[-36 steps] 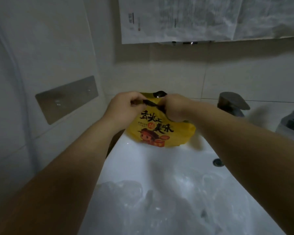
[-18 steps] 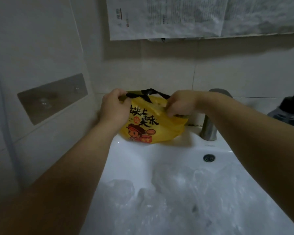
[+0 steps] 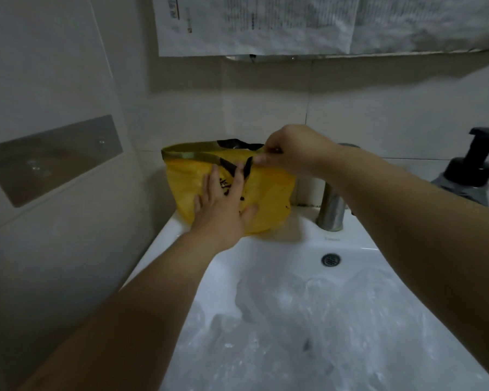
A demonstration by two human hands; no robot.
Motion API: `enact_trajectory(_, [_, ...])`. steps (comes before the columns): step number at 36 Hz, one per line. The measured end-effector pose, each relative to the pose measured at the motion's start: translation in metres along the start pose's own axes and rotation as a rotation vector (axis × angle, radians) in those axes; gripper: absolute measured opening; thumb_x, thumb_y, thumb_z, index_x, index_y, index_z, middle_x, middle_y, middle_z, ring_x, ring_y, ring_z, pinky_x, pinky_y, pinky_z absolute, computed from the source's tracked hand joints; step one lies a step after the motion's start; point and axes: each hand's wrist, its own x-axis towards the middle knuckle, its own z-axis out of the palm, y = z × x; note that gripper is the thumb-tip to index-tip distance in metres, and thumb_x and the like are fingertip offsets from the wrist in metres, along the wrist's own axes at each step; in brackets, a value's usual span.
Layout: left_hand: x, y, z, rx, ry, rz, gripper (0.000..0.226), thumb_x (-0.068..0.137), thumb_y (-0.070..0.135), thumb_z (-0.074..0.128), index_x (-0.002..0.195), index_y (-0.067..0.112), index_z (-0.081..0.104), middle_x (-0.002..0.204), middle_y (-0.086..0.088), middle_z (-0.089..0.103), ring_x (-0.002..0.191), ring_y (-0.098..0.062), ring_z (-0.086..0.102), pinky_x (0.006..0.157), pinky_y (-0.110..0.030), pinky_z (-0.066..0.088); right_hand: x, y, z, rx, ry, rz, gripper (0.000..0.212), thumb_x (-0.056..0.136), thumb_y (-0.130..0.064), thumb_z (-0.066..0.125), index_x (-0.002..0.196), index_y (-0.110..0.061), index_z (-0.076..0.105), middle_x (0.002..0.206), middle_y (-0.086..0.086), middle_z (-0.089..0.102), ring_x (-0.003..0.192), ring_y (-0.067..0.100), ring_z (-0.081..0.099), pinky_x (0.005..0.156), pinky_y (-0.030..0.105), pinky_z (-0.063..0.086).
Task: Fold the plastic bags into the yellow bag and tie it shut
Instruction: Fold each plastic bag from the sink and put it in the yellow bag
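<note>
The yellow bag (image 3: 268, 198) stands on the back left corner of the white sink (image 3: 170, 241), on the ledge behind the basin and close to the wall. The left hand (image 3: 223, 204) lies flat on the front face of the bag, with the fingers straight and spread. It presses the plastic and grips nothing. The right hand (image 3: 291, 149) is above the back ledge of the sink, at the top right of the bag. It pinches the right end of the top band (image 3: 198, 156) of the bag between the thumb and the fingers, and the band is stretched to the left. Whether a knot is made there, I cannot tell. In the basin of the sink, toward its front, lies a heap of clear plastic bags (image 3: 308, 320); their number I cannot tell. 1 metal faucet (image 3: 331, 204) stands at the back middle of the sink, just beside the bag, and 1 dark pump bottle (image 3: 469, 170) stands to the right of the sink
</note>
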Motion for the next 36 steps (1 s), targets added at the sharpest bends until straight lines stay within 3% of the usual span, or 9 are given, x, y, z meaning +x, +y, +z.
enact_trajectory(3, [0.0,-0.001,-0.001,-0.017,-0.004,0.003,0.082,0.097,0.052,0.045,0.15,0.042,-0.017,0.16,-0.008,-0.022,0.147,-0.028,-0.019,0.119,-0.052,-0.002,-0.001,0.004,0.0,-0.144,-0.028,0.055,0.042,0.093,-0.051,0.05,0.089,-0.011,0.062,0.071,0.0,0.051,0.062,0.011,0.044,0.051,0.025,0.031])
enact_trajectory(7, [-0.004,0.0,-0.005,-0.02,0.035,-0.029,0.096,0.091,0.055,0.053,0.152,0.03,-0.016,0.16,-0.009,-0.018,0.148,-0.028,-0.015,0.119,-0.053,0.003,-0.009,0.007,0.002,-0.221,-0.035,0.068,0.042,0.094,-0.052,0.047,0.102,-0.012,0.059,0.076,0.0,0.049,0.073,0.017,0.049,0.061,0.029,0.035])
enact_trajectory(11, [-0.013,0.006,-0.014,-0.058,0.087,-0.047,0.105,0.088,0.057,0.057,0.153,0.016,-0.015,0.161,-0.006,-0.014,0.149,-0.025,-0.012,0.12,-0.052,0.005,-0.021,0.008,0.003,-0.25,0.012,0.132,0.049,0.093,-0.054,0.048,0.122,-0.015,0.051,0.103,0.008,0.052,0.095,0.025,0.05,0.076,0.035,0.04])
enact_trajectory(16, [-0.03,0.015,-0.027,-0.176,0.193,-0.038,0.1,0.09,0.047,0.06,0.154,0.015,-0.011,0.162,-0.008,-0.006,0.149,-0.025,-0.001,0.12,-0.046,0.013,-0.043,-0.002,0.0,-0.294,0.103,0.092,0.055,0.093,-0.053,0.046,0.136,-0.019,0.043,0.128,0.012,0.051,0.115,0.033,0.048,0.094,0.042,0.038])
enact_trajectory(24, [-0.073,0.025,-0.041,-0.28,0.335,0.009,0.094,0.092,0.027,0.063,0.155,0.01,-0.004,0.158,-0.012,0.01,0.146,-0.028,0.014,0.118,-0.037,0.018,-0.102,-0.027,-0.003,-0.164,0.323,0.058,0.041,0.096,-0.037,0.047,0.131,-0.017,0.051,0.119,0.01,0.058,0.108,0.031,0.055,0.088,0.039,0.046])
enact_trajectory(28, [-0.1,0.036,-0.033,-0.305,0.29,0.024,0.077,0.094,0.025,0.059,0.155,0.014,0.013,0.155,-0.011,0.02,0.139,-0.027,0.027,0.111,-0.035,0.031,-0.141,-0.033,0.003,-0.025,0.354,0.098,0.035,0.095,-0.03,0.05,0.126,-0.015,0.058,0.113,0.008,0.063,0.103,0.027,0.058,0.079,0.032,0.047])
enact_trajectory(32, [-0.128,0.051,-0.015,-0.39,0.14,0.073,0.053,0.094,0.024,0.059,0.144,0.014,0.043,0.141,-0.007,0.046,0.126,-0.023,0.047,0.102,-0.032,0.041,-0.179,-0.038,0.019,0.183,0.221,0.207,0.028,0.095,-0.03,0.051,0.106,-0.01,0.067,0.102,0.008,0.069,0.09,0.025,0.064,0.082,0.042,0.053])
enact_trajectory(34, [-0.142,0.058,-0.004,-0.474,0.005,0.02,0.053,0.095,0.028,0.06,0.144,0.018,0.045,0.142,-0.002,0.049,0.129,-0.019,0.047,0.102,-0.029,0.04,-0.197,-0.036,0.036,0.234,0.078,0.3,0.03,0.094,-0.034,0.055,0.113,-0.013,0.065,0.113,0.006,0.066,0.095,0.021,0.061,0.085,0.035,0.051])
enact_trajectory(36, [-0.151,0.061,0.007,-0.453,-0.107,-0.08,0.057,0.093,0.036,0.06,0.145,0.022,0.043,0.147,-0.001,0.044,0.133,-0.021,0.043,0.107,-0.032,0.038,-0.214,-0.031,0.055,0.281,-0.082,0.402,0.037,0.092,-0.039,0.058,0.121,-0.016,0.062,0.12,0.004,0.061,0.09,0.017,0.056,0.078,0.028,0.045])
